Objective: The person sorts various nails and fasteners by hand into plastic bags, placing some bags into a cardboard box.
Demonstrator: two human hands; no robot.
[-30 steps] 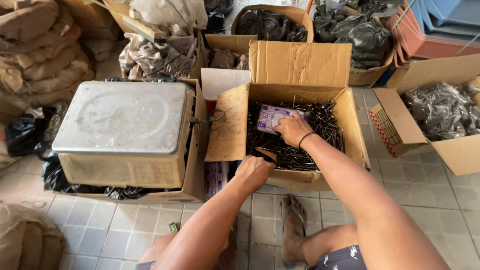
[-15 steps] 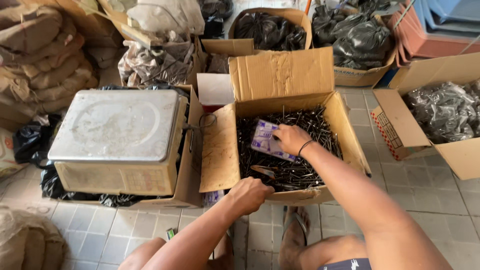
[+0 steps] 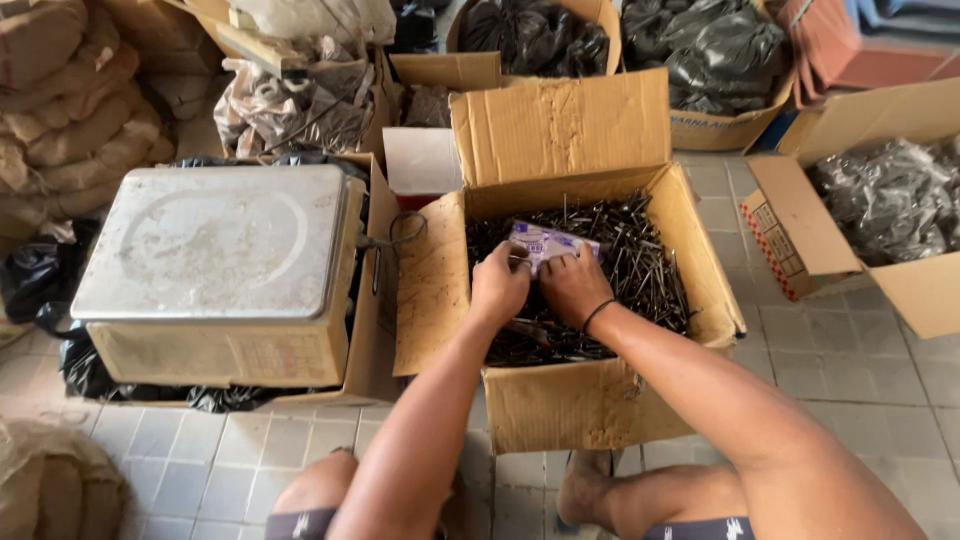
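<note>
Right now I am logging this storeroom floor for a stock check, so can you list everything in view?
Box of nails: one, brown cardboard, centre, flaps open, dark nails inside.
Small packet: one, purple and white, on the nails, at both hands.
Weighing scale: one, grey metal top, left, set in a cardboard box.
Sacks: several, brown, stacked far left.
Black bags: several, in boxes at the top.
Box of clear bagged hardware: one, right.
Tiled floor: grey.
Left hand: on the packet.
Right hand: on the packet, black band at the wrist.
</note>
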